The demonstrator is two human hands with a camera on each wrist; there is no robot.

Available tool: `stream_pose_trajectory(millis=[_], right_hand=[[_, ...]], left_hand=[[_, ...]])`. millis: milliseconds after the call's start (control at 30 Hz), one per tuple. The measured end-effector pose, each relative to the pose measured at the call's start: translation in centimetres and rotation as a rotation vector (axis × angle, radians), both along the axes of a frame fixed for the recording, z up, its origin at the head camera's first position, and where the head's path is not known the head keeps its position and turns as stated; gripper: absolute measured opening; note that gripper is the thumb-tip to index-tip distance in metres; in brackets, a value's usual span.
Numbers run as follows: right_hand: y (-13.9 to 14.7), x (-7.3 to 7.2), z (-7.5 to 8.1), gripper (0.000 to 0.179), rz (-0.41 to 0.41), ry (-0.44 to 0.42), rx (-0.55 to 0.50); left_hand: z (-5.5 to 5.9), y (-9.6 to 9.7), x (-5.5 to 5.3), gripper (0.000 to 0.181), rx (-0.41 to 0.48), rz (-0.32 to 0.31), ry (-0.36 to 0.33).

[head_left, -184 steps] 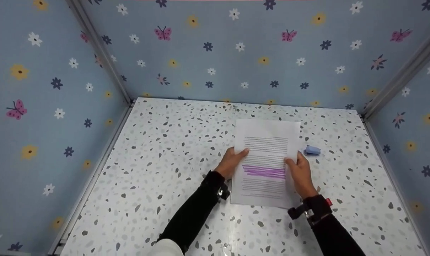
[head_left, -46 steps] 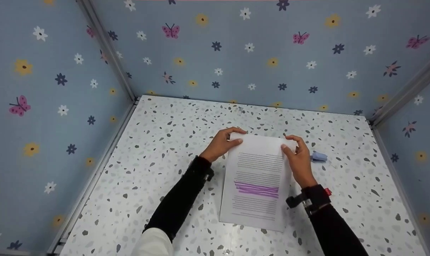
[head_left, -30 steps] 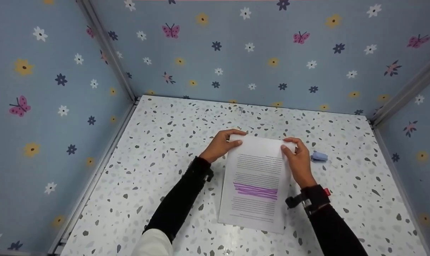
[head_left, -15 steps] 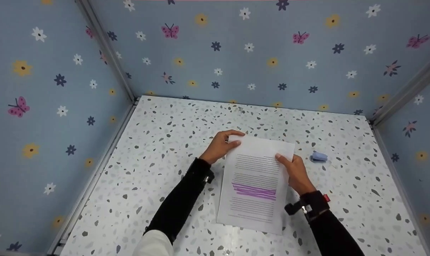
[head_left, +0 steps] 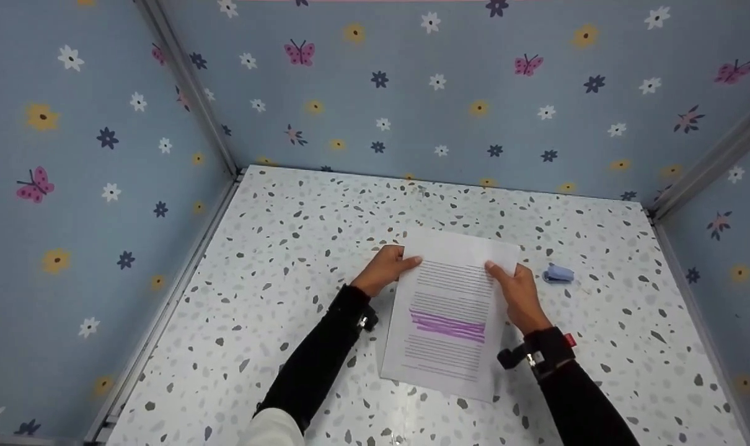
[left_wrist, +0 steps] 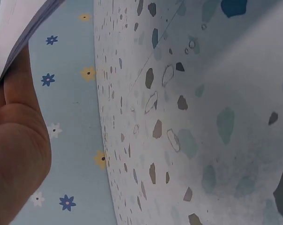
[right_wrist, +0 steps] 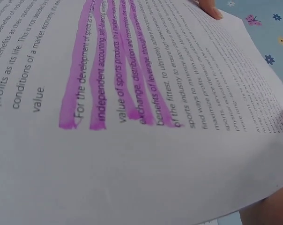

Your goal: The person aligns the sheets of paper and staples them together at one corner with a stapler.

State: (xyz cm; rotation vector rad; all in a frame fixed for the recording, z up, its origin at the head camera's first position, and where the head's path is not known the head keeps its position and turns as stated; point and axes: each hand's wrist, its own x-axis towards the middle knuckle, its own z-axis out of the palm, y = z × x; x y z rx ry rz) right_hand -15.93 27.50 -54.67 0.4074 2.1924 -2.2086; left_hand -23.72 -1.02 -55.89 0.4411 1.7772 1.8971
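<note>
A stack of printed paper (head_left: 449, 303), with several lines marked in purple highlighter, is held by both hands over the speckled table. My left hand (head_left: 387, 267) grips its left edge near the top, thumb on the front and fingers behind. My right hand (head_left: 516, 296) grips the right edge in the same way, a little below the top corner. In the left wrist view the stack's edge (left_wrist: 26, 33) shows some thickness, lying over the curled fingers. The right wrist view shows the highlighted text (right_wrist: 101, 84) close up. Most fingers are hidden behind the paper.
A small blue stapler (head_left: 558, 274) lies on the speckled tabletop (head_left: 288, 260), just right of the paper and my right hand. Blue flowered panels (head_left: 437, 93) enclose the table at the back and both sides, joined by grey metal corner posts.
Both hands have shifted from the paper's top corners down onto its side edges, the right one first. The paper has risen slightly in the head view. The stapler stays put.
</note>
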Motion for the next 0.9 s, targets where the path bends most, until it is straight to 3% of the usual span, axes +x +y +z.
stream_pose_trajectory(millis=[233, 367, 500, 733, 900], right_hand=[[1.0, 0.6, -0.7, 0.045, 0.047, 0.016, -0.016], [1.7, 0.3, -0.9, 0.046, 0.023, 0.051, 0.081], [2.2, -0.7, -1.2, 0.046, 0.001, 0.021, 0.162], [2.8, -2.3, -3.2, 0.041, -0.024, -0.117, 0.314], [2.8, -3.0, -4.4, 0.041, -0.003, -0.187, 0.473]], left_hand=[[-0.3, 0.4, -0.3, 0.022, -0.059, 0.105, 0.032], [-0.1, 0.5, -0.6, 0.024, -0.062, 0.109, 0.029], [-0.3, 0.9, -1.2, 0.024, -0.091, 0.125, 0.012], [-2.3, 1.8, -2.5, 0.020, -0.321, 0.207, -0.013], [-3.9, 2.0, -2.8, 0.018, -0.378, 0.222, -0.075]])
